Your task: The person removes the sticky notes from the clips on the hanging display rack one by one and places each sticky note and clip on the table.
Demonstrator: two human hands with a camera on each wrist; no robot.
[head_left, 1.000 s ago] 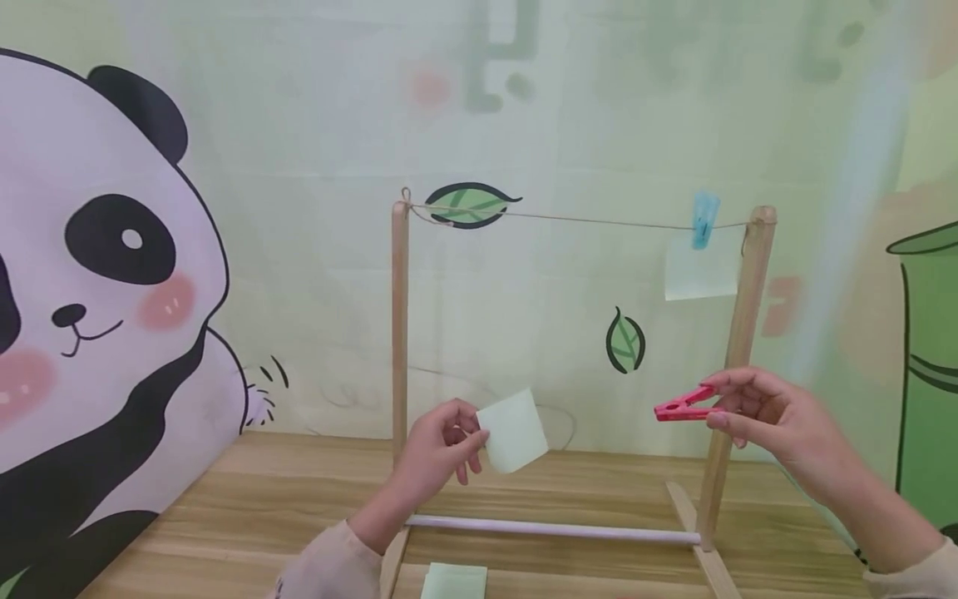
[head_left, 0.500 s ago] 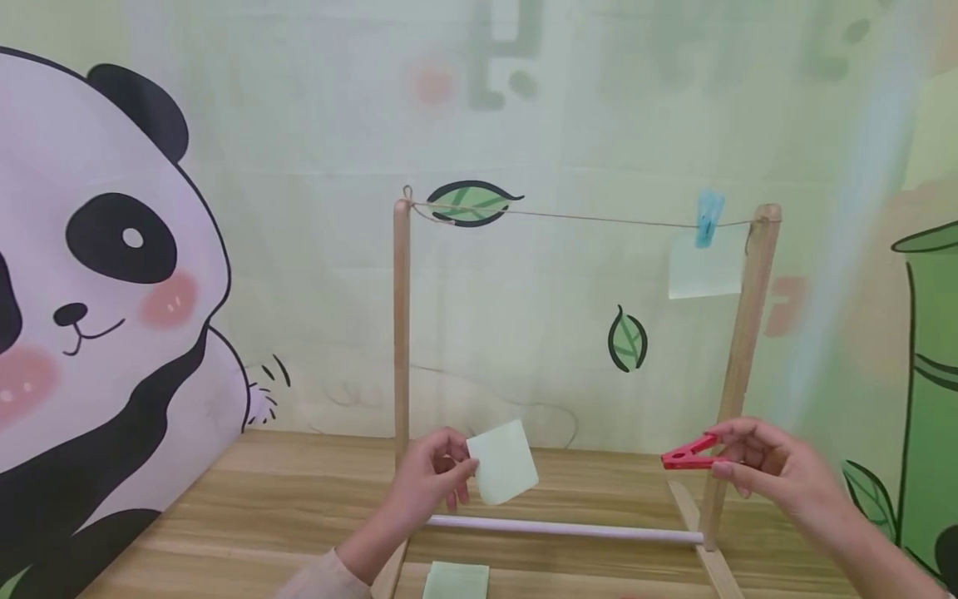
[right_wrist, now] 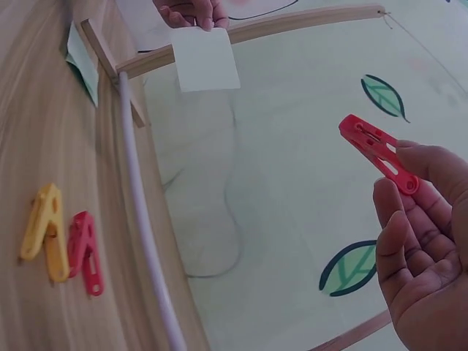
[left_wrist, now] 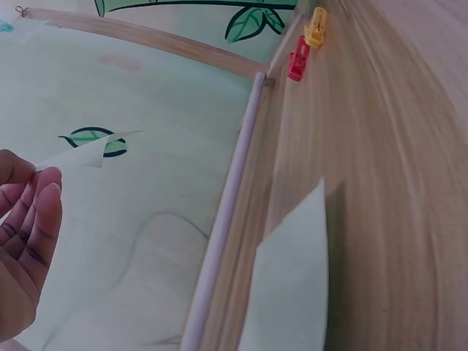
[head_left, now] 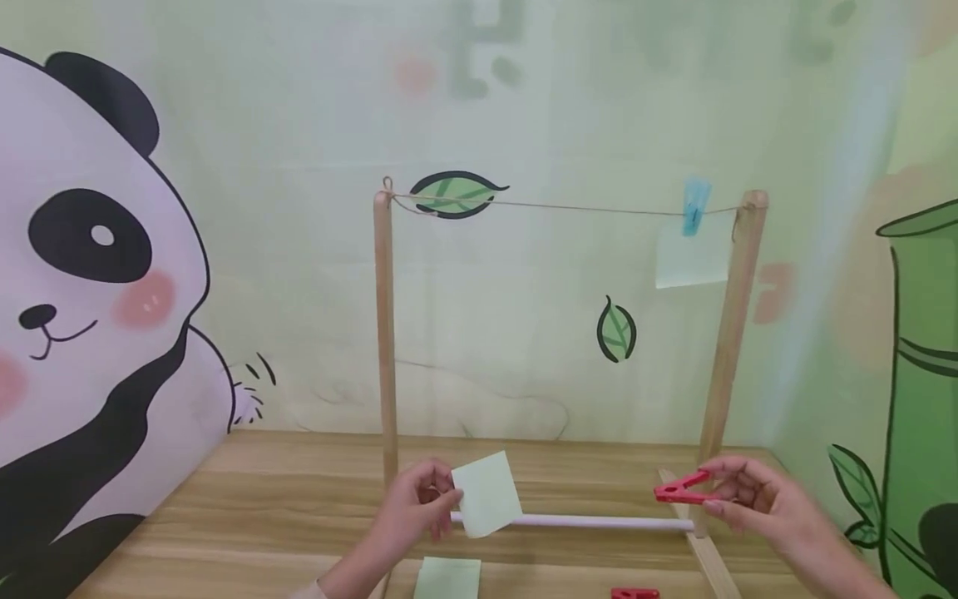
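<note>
My left hand (head_left: 419, 499) pinches a pale green square paper (head_left: 488, 495) by its left edge, in front of the white rod. On the right, my right hand (head_left: 763, 503) grips a red clothespin (head_left: 683, 487) by its handle ends, its nose pointing left toward the paper. In the right wrist view the same red clothespin (right_wrist: 376, 152) sits between thumb and fingers. Above, a string (head_left: 584, 207) runs between two wooden posts. A blue clothespin (head_left: 695, 208) on the string holds another pale green paper (head_left: 692, 254) near the right post.
A stack of pale green papers (head_left: 447, 578) lies on the wooden table (head_left: 292, 516). A second red clothespin (right_wrist: 86, 252) and a yellow one (right_wrist: 45, 230) lie beside each other on it. The frame's white rod (head_left: 599, 522) joins the posts (head_left: 384, 333) low down.
Both hands have moved down, still holding the paper and the red clothespin. The head view has shifted slightly, so the red clothespin on the table shows at the bottom edge.
</note>
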